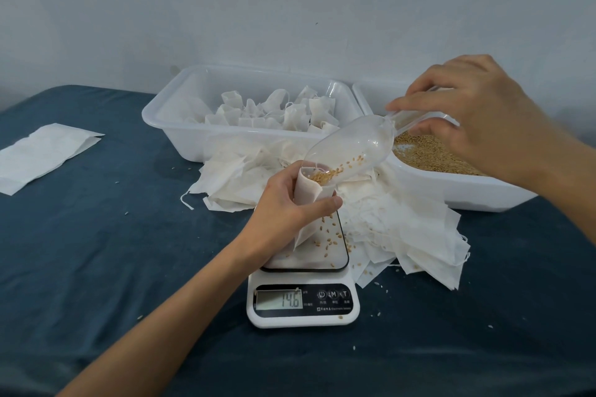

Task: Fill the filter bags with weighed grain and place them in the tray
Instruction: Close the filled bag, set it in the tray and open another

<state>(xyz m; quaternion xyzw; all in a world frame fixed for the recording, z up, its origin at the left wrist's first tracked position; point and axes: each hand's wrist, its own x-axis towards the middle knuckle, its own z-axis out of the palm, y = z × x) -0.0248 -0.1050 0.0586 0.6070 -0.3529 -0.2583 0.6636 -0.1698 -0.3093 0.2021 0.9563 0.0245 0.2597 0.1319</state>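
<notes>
My left hand (pixel 283 203) grips a white filter bag (pixel 308 200) upright over the kitchen scale (pixel 303 296), whose display reads 14.6. My right hand (pixel 477 113) holds a clear plastic scoop (pixel 354 145) by its handle, tilted down with its mouth in the bag's opening. Grain slides from the scoop into the bag. Loose grains lie on the scale's platform. A white tray (pixel 167 119) behind holds several filled, tied bags. A second white tub (pixel 451 187) at the right holds bulk grain (pixel 425 151).
A heap of empty filter bags (pixel 403 229) spreads between the tray, tub and scale. A flat white packet (pixel 42 155) lies at the far left on the dark blue cloth (pixel 113 235). Stray grains dot the cloth. A pale wall stands behind.
</notes>
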